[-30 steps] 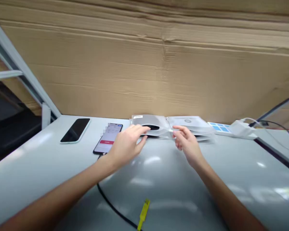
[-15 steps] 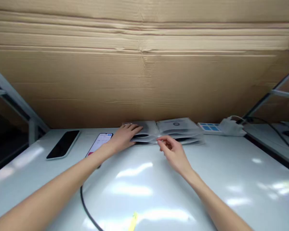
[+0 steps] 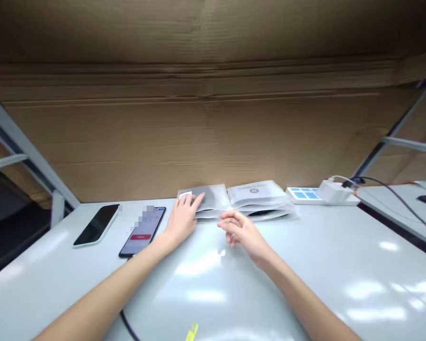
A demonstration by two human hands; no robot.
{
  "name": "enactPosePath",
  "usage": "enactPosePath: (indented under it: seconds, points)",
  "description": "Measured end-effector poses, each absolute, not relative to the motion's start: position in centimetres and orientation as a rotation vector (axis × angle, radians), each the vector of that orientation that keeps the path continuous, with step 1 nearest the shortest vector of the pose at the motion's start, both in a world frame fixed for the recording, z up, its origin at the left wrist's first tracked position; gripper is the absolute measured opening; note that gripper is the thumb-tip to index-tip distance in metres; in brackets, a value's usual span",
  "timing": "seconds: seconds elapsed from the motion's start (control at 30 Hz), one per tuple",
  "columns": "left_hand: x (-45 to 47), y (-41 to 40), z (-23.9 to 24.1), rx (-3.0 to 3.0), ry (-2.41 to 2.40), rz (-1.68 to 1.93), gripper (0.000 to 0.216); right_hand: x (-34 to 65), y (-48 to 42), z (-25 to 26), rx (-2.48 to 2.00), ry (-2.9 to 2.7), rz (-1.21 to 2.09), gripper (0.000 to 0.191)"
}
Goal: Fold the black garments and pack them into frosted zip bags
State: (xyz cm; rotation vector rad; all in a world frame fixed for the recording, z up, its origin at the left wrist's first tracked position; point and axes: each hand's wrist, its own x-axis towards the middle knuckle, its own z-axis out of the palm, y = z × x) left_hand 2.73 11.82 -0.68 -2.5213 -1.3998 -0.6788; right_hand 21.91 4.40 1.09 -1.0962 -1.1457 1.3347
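Note:
Two low stacks of flat, translucent plastic packets lie side by side at the back of the white table. My left hand [image 3: 183,216] rests on the front left of the left stack [image 3: 215,196], its fingers stretched out over a grey packet with a white label. In front of the gap between the stacks, my right hand [image 3: 239,229] hovers over the table with fingers loosely bent and apart, and nothing visible in them. The right stack [image 3: 259,193], whose top packet bears a round printed mark, sits just beyond it.
Left of my hands lie a lit phone [image 3: 144,232] with a cable below it and a dark-screened phone [image 3: 96,225]. A power strip [image 3: 305,195] with a white plug stands back right. Cardboard [image 3: 199,142] walls the back; yellow tape [image 3: 191,332] marks the near table.
My right hand has drawn back slightly from the packets, its fingers loosening. My left hand stays on the left stack. The camera's view has shifted, showing more of the lit phone.

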Motion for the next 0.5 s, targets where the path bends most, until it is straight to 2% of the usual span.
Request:
enactPosePath:
  seconds: [0.07, 0.17, 0.23, 0.37, 0.5]
  points:
    - [2.5, 10.1, 0.2, -2.562, -1.351, -0.764, 0.056, 21.8, 4.1, 1.4, -1.037, -1.05, 1.424, 0.027]
    - [2.3, 6.4, 1.2, -2.618, -1.296, -0.944, 0.031, 21.2, 3.6, 1.8, -0.941, -0.928, 1.543, 0.033]
    - [2.4, 3.8, 1.4, -2.861, -1.195, -1.234, 0.015, 20.6, 3.1, 1.9, -0.887, -0.872, 1.612, 0.035]
    - [3.1, 0.2, 0.9, -3.123, -1.068, -1.311, 0.026, 19.1, 2.3, 1.8, -0.821, -0.773, 1.659, 0.037]
    - [3.5, -0.9, -0.2, -3.262, -1.066, -1.436, 0.023, 18.3, 2.1, 1.3, -0.813, -0.684, 1.608, 0.04]
